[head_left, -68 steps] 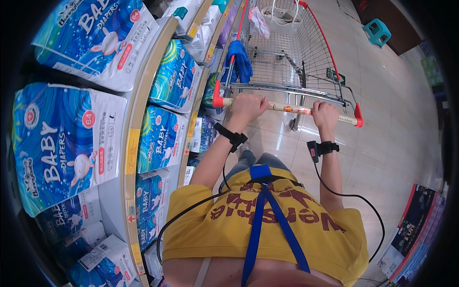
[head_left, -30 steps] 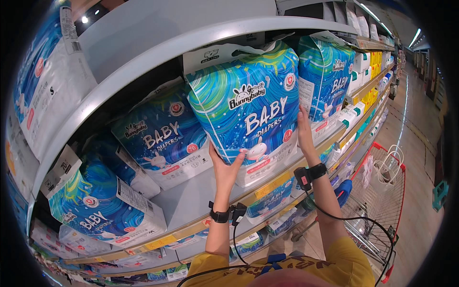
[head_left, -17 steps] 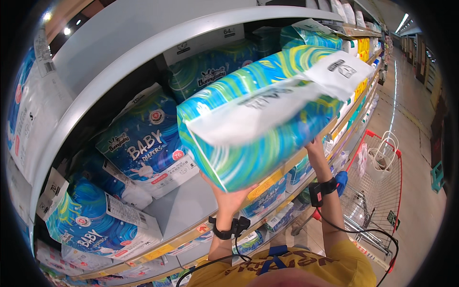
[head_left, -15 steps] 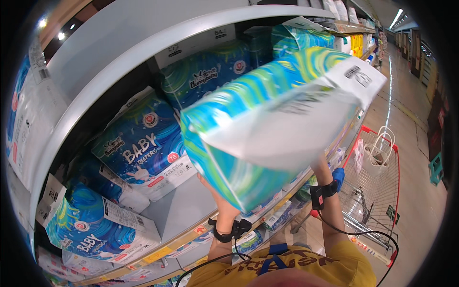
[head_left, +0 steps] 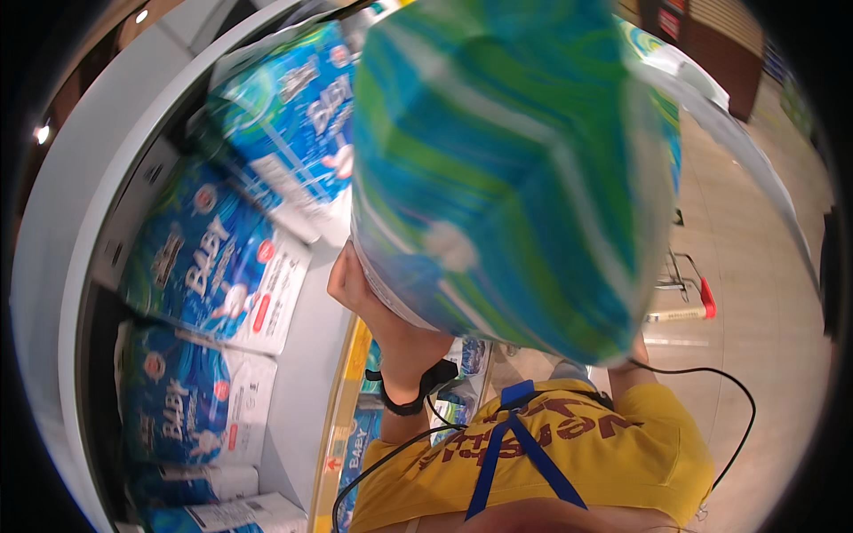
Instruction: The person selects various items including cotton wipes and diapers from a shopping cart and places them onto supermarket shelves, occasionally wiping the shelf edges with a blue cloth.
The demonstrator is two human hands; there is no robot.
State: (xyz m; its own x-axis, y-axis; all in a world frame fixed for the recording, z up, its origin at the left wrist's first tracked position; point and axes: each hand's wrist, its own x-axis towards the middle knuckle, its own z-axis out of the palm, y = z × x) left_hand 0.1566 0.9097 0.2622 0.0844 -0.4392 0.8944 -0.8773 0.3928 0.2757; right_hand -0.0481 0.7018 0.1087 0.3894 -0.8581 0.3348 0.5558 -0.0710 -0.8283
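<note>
A large pack of diapers point(head_left: 506, 195) in blue, green and white swirls is held up in front of me and fills the upper middle of the view. It is blurred by motion. My left hand point(head_left: 351, 280) grips its lower left side, with a black band on the wrist; some fingers are hidden behind the pack. Of my right arm only the forearm point(head_left: 633, 362) shows, below the pack's lower right corner. The right hand itself is hidden behind the pack.
To the left a curved grey shelf point(head_left: 298, 417) holds several blue diaper packs point(head_left: 209, 253), with a yellow label strip point(head_left: 342, 400) on its edge. A shopping cart's red-ended handle point(head_left: 702, 302) shows at right over the tiled floor point(head_left: 746, 382). A black cable point(head_left: 711, 371) runs from my right side.
The diaper pack has swung upright and closer, its swirled end now facing me. My view has turned; the shelf sits further left and the cart is mostly hidden. My right hand has gone out of sight.
</note>
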